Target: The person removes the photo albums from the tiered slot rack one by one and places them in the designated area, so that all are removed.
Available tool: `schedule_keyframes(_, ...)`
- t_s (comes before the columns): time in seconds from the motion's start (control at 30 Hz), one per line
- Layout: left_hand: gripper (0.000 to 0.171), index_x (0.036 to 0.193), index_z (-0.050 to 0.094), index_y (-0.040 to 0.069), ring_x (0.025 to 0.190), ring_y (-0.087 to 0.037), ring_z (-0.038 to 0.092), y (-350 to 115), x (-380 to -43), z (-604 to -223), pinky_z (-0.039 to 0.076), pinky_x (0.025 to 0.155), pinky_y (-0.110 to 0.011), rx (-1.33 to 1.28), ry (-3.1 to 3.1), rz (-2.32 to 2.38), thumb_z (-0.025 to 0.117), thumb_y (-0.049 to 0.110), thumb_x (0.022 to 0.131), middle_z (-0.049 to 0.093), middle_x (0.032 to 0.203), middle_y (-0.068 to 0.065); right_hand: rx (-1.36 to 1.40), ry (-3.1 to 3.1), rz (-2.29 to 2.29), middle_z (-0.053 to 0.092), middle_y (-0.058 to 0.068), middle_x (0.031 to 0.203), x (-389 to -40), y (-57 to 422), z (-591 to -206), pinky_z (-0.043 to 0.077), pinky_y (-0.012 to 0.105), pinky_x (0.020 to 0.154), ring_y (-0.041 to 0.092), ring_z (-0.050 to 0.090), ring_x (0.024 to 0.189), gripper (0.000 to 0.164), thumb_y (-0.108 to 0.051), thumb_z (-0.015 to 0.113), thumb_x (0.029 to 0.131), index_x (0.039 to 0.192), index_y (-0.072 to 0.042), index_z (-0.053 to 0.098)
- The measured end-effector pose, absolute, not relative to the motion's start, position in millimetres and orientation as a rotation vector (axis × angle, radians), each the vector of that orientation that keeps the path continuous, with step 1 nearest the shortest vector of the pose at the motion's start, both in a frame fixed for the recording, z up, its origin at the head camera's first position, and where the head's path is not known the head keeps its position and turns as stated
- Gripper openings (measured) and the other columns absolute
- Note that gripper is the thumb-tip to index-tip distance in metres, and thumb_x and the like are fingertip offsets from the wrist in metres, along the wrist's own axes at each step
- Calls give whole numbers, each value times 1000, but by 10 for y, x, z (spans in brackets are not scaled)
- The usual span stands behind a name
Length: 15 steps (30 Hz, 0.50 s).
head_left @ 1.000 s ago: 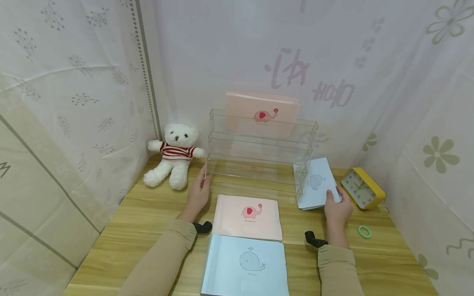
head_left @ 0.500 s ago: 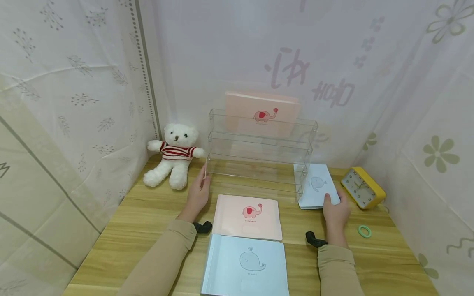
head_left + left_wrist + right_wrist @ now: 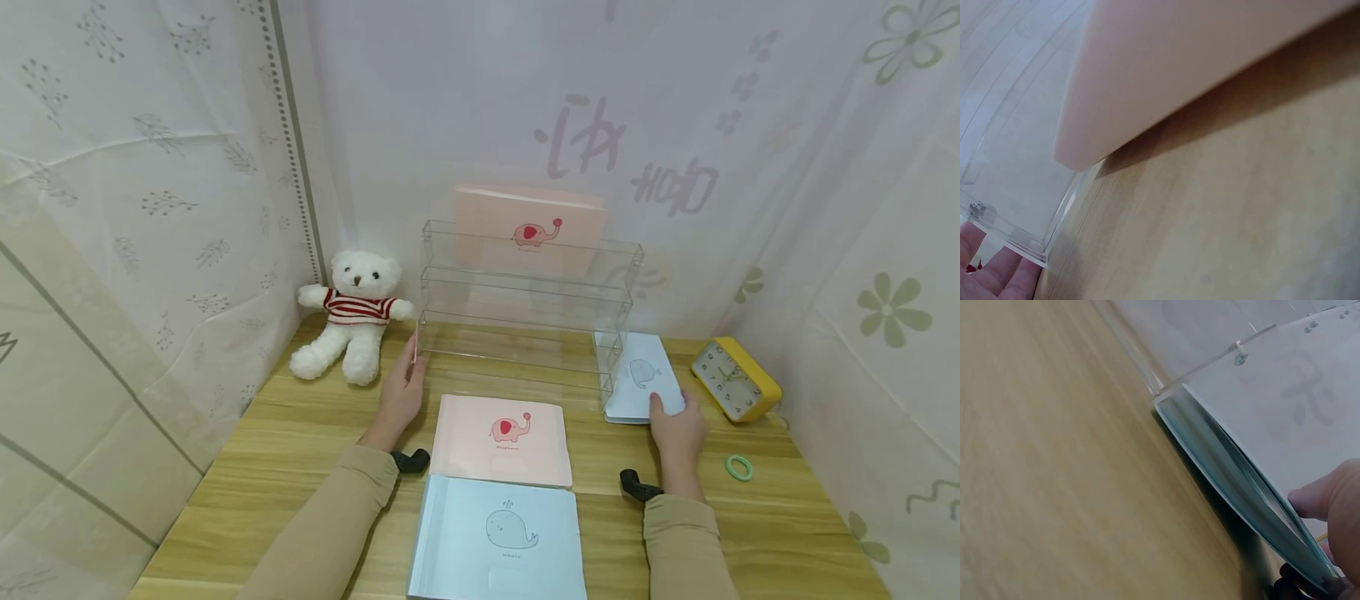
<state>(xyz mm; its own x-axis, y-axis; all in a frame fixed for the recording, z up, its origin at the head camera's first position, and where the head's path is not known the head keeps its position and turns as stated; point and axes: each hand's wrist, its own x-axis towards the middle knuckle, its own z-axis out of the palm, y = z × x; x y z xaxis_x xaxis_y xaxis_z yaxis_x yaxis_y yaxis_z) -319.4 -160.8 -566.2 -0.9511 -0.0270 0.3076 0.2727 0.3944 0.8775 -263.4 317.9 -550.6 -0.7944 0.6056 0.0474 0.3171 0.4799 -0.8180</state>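
A clear acrylic rack (image 3: 525,333) with stepped tiers stands at the back. My left hand (image 3: 399,396) lies against its left side, fingers (image 3: 1007,272) straight along the outer face of the panel. At the rack's right side, my right hand (image 3: 678,429) pinches a light blue booklet (image 3: 637,367) with a whale on it, thumb on the cover. In the right wrist view, the booklet's pages (image 3: 1229,469) spread slightly along the near edge, close over the table. A pink elephant booklet (image 3: 528,221) stands in the rack's top tier.
In front of the rack lie a pink elephant booklet (image 3: 465,433) and, nearer, a blue whale booklet (image 3: 540,533). A white teddy bear (image 3: 360,308) sits left. On the right are a yellow alarm clock (image 3: 738,379) and a green ring (image 3: 729,472) on the wooden table (image 3: 255,467).
The blue booklet by the rack has come down from tilted to nearly flat. My right hand has shifted slightly left with its thumb further in over the cover; the left hand has stayed put.
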Motion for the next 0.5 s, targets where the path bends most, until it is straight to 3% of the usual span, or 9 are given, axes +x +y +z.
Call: schedule_keyframes(0.5, 59, 176, 28, 35, 155, -44, 50, -1612, -3199, -5668, 42, 127, -65, -217, -2379, -1582, 46, 27, 120, 44, 175, -15, -737, -2623, 861, 50, 44, 155, -2613, 3131, -5527, 32, 69, 123, 64, 45, 144, 75, -38, 58, 107, 158, 14, 43)
